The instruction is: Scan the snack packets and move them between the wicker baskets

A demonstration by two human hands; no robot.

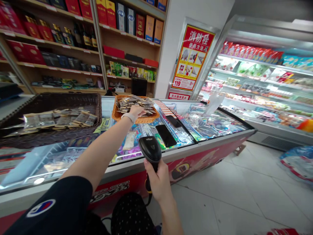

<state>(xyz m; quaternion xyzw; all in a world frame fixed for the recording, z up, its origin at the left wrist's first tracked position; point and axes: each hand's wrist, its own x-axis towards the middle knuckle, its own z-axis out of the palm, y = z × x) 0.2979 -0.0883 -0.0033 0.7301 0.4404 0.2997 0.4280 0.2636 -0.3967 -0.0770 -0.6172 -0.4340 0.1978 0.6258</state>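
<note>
My right hand [158, 179] is wrapped round the handle of a black barcode scanner [150, 149], held upright in front of the freezer; a cable hangs from its lower end. My left arm stretches forward over the freezer. My left hand [137, 111] lies on the small flat packets [129, 103] in an orange wicker basket [135, 120], fingers reaching over them, their tips hard to make out. Left of it, a dark brown wicker basket [73, 129] holds more flat packets [62, 119]. Two dark phones lie on the glass, the nearer phone [166, 135] just behind the scanner.
A glass-topped chest freezer [210, 145] with packaged goods runs across the view. Behind it stand shelves [129, 32] of boxes and bottles. A lit open refrigerator [259, 88] is at the right. Plastic-wrapped goods [298, 163] sit on the tiled floor [234, 195].
</note>
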